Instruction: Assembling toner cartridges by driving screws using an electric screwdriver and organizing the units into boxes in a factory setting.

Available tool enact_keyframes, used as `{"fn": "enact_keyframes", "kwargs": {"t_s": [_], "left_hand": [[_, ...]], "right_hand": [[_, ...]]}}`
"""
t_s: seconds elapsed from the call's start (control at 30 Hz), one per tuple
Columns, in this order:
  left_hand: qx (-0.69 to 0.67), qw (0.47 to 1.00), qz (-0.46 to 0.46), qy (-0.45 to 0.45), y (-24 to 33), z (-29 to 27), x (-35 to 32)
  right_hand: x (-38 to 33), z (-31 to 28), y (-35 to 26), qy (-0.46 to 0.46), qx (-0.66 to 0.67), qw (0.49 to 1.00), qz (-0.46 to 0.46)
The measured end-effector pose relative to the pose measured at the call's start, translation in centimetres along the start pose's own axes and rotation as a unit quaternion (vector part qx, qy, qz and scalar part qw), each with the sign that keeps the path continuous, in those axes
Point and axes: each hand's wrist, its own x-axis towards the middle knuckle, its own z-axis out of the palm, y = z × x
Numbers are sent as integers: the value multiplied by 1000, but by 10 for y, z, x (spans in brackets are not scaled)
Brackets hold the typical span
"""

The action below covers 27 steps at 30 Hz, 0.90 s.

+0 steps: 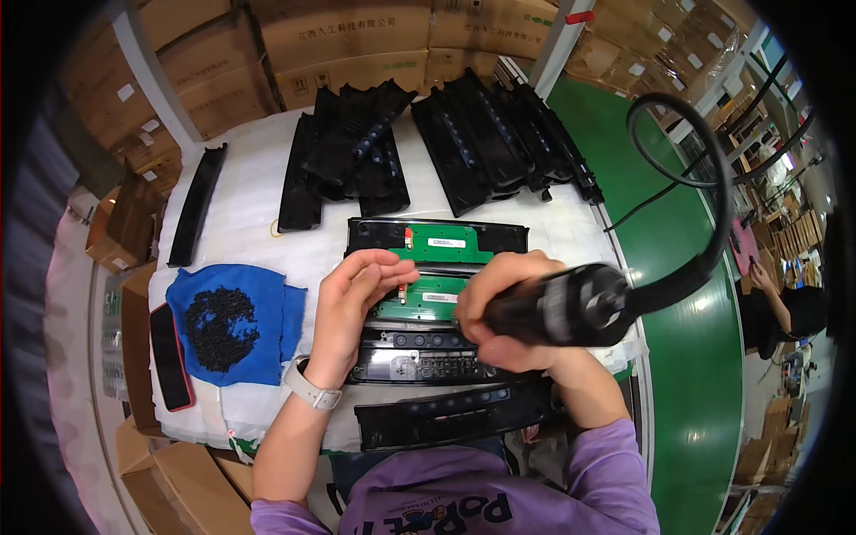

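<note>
My right hand (pixel 484 299) is wrapped around a black electric screwdriver (pixel 562 308), a thick dark cable running from its back end. The tool's tip is hidden from view. It is held over the right end of a green circuit board (pixel 435 306) in a long black plastic panel. At the board's left end is my left hand (pixel 349 299), fingers stretched out and slightly bent; nothing shows in them. Beyond lies another black panel with a green circuit board (pixel 459 243). Closer to me are a black panel with a row of round buttons (pixel 415 366) and a curved black panel (pixel 446 419).
On the left, small black screws (pixel 221 325) are heaped on a blue cloth (pixel 290 330) beside a red-edged phone (pixel 171 357). Black panels are piled at the far left (pixel 357 160) and far right (pixel 481 143). Cardboard boxes (pixel 348 40) stand behind the white-covered table (pixel 245 232).
</note>
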Motion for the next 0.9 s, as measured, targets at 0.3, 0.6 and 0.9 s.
{"fn": "enact_keyframes", "kwargs": {"t_s": [0.3,0.6,0.9], "left_hand": [[-192,948,-109,-227,8,19,-15],[-171,935,-132,-280,10,17,-17],[61,975,-131,-170,15,12,-12]], "right_hand": [[3,2,-4,96,257,941,-200],[0,12,6,144,254,939,-183],[-6,-10,2,176,291,915,-219]]}}
